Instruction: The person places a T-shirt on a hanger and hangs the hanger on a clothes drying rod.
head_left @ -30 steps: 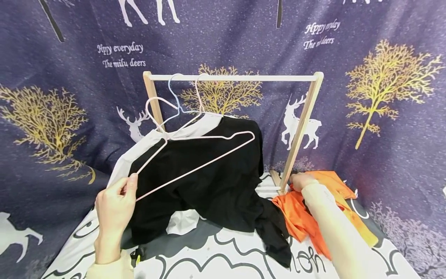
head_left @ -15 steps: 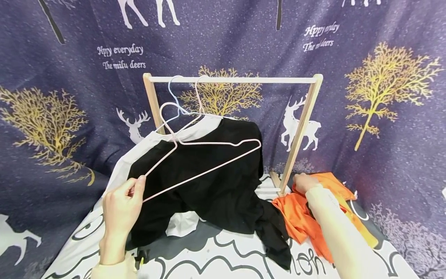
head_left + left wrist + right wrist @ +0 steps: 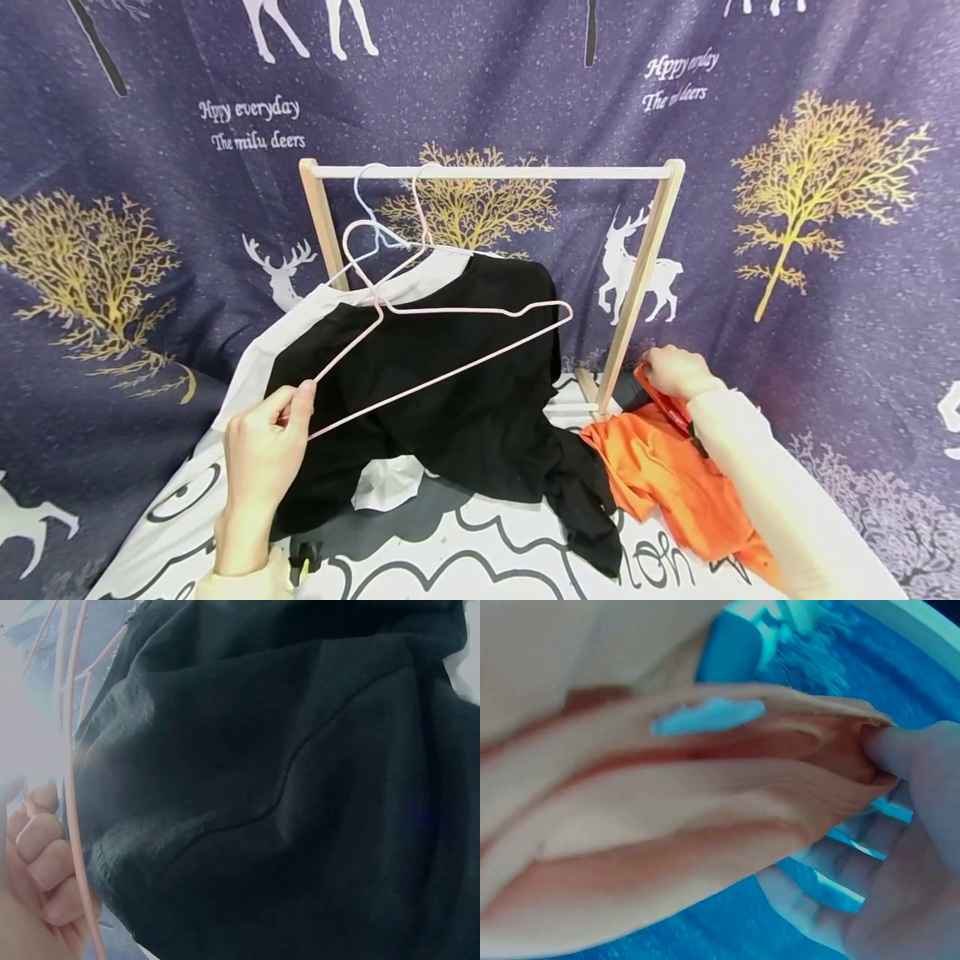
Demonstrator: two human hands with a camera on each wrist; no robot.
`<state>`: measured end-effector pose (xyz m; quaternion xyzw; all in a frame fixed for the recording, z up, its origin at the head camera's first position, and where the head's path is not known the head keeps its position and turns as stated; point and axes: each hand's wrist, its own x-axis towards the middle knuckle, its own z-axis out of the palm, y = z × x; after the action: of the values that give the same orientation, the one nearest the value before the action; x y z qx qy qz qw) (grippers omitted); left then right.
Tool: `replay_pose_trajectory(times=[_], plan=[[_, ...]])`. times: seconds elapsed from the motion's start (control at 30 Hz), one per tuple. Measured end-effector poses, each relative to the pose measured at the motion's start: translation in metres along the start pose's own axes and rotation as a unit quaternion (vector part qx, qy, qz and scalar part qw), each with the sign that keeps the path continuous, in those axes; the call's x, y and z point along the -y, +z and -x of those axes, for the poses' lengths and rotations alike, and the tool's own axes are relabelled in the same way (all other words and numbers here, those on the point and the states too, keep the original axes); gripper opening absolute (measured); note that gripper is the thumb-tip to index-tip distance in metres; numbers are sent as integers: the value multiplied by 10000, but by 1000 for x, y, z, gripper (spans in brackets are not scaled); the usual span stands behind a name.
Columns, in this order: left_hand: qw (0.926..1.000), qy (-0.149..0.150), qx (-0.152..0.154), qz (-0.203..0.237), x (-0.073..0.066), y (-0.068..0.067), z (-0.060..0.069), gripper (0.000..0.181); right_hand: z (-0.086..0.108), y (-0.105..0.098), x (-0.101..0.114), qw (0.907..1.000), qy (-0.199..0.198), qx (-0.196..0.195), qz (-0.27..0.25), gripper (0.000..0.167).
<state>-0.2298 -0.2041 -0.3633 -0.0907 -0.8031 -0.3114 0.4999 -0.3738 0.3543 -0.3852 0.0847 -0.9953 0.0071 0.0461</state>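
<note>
My left hand (image 3: 266, 442) grips one lower corner of a thin pink hanger (image 3: 442, 379), which is held tilted in front of the rack with its hook up. In the left wrist view the curled fingers (image 3: 52, 862) of that hand show beside the pink wire. At the right, my right hand (image 3: 678, 372) pinches the edge of an orange garment (image 3: 660, 467) and lifts part of it. The right wrist view shows the cloth (image 3: 667, 810) bunched between thumb and fingers. The garment's lower part lies on the table; its kind is hard to tell.
A small wooden rack (image 3: 491, 172) stands at the back. On its bar hang a blue hanger (image 3: 367, 200) and another pink hanger (image 3: 422, 204), with a black and white long-sleeved top (image 3: 450, 358) below. One black sleeve trails on the patterned tablecloth (image 3: 450, 567).
My right hand has raised the edge of the orange garment up and to the right, and the yellow-orange part has shifted. My left hand has moved the hanger slightly right and down.
</note>
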Motion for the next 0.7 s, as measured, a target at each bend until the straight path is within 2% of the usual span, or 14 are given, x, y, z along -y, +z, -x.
replay_pose_trajectory(times=[0.2,0.43,0.6,0.7], plan=[[9997,-102,120,193,-5,3,2,36,13,-35,-12,9995,186,-168,-204,25],[9995,-123,247,156,-9,7,2,34,23,-77,-20,9973,413,-477,-381,32],[9993,-152,285,201,-11,9,3,34,31,-106,-18,9930,725,-695,-628,33],[9990,-197,298,266,-13,10,4,33,37,-124,-10,9901,905,-716,-800,36]])
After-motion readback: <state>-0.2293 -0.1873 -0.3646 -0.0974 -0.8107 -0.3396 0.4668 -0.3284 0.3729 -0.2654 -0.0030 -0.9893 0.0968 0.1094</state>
